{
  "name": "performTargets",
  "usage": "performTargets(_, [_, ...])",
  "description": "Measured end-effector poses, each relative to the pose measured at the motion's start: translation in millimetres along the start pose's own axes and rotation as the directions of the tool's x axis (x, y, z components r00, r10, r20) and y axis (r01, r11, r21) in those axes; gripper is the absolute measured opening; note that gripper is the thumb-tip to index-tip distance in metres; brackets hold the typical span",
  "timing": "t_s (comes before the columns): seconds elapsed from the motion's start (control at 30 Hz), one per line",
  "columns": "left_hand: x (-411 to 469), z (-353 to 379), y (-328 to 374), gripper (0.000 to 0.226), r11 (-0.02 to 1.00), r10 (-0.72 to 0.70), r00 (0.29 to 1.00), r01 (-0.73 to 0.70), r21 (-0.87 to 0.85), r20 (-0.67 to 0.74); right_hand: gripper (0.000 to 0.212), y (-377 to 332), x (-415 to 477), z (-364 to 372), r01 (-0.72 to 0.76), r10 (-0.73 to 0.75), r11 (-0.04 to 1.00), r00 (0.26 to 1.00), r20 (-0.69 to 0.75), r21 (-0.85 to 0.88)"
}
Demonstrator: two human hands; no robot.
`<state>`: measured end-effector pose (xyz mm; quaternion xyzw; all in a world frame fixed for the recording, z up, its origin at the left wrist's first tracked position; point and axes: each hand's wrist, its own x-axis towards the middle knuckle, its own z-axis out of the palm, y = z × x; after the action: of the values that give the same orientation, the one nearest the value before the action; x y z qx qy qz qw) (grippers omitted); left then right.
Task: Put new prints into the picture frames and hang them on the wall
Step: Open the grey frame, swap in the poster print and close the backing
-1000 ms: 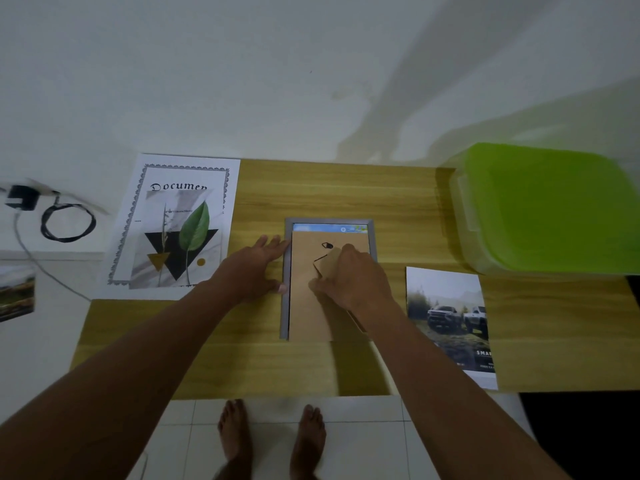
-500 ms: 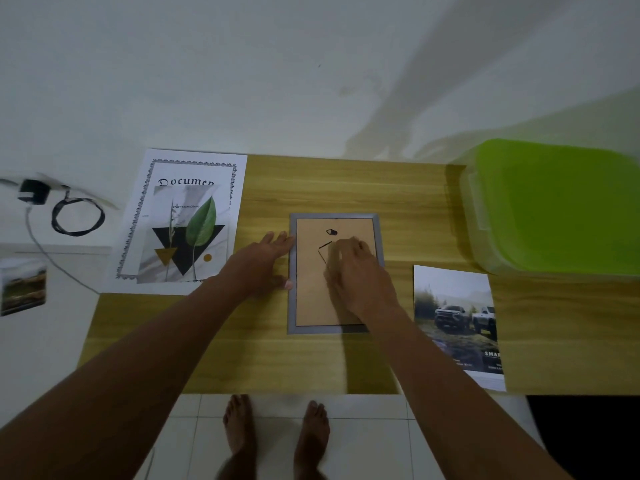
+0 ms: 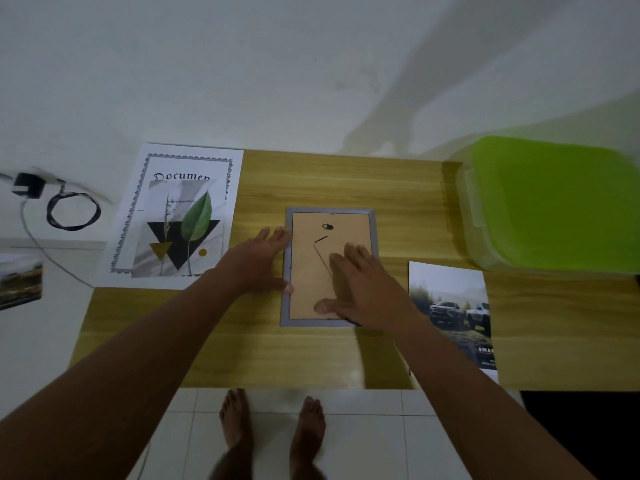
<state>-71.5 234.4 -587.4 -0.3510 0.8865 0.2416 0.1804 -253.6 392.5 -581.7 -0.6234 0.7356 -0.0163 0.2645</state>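
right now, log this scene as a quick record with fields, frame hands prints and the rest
frame: grey picture frame face down on the table, brown backing up
left hand: flat against frame's left edge
right hand: flat on the backing
prints: leaf print on a document sheet, left; truck print, right
other: green-lidded box, far right

Just one wide-angle head cam, looking steeply down from standing height at the table (image 3: 346, 181), wall (image 3: 242, 64) beyond, feet (image 3: 239, 420) below.
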Motion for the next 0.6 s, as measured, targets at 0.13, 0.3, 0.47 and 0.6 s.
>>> performTargets(0.13, [0,-1,-1,0.117,1.000,0.001,1.000,-0.001,-0.011,-0.004,0.107,7,-5,6,0.044,-0.039,0.997,0.996,0.078,-0.064])
performTargets(0.3, [0,1,-1,0.118,1.000,-0.006,1.000,0.006,-0.018,-0.010,0.105,5,-5,10,-0.011,0.009,0.998,1.000,0.030,0.068])
performTargets(0.47, [-1,-1,2,0.118,1.000,-0.008,1.000,0.008,0.000,-0.001,0.108,-2,-1,8,-0.099,0.100,0.976,0.995,0.001,0.194])
performTargets(0.6, [0,-1,1,0.120,1.000,-0.006,1.000,0.006,0.002,0.003,0.107,-4,-1,9,-0.122,0.126,0.974,0.992,-0.005,0.193])
